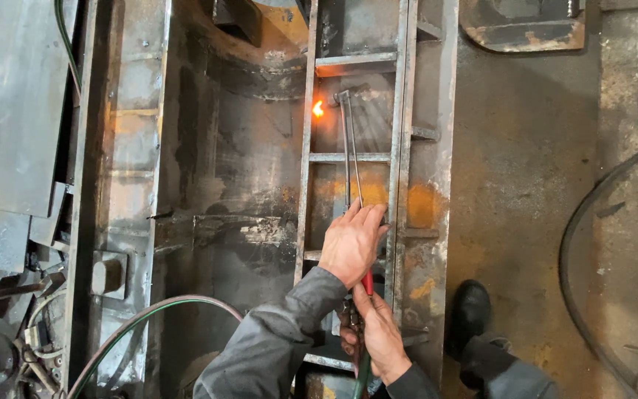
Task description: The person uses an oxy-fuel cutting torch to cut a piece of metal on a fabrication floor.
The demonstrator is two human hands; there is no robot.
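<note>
The left hand [351,242] lies on the twin metal tubes of a cutting torch [350,148], fingers curled loosely over them. The right hand [380,334] is wrapped tight around the torch's red handle lower down, with a green hose [362,377] running out below it. The torch reaches up along a ladder-like steel frame [400,133] of rusty bars and rungs, and its bent tip sits beside a small orange flame [318,108] against the frame's left bar. A black boot [469,310] stands on the stained floor [526,185] to the right. Another hose [142,314] curves at lower left, grey steel plates [16,111] lie at far left, and no packages, labels or signs show.
</note>
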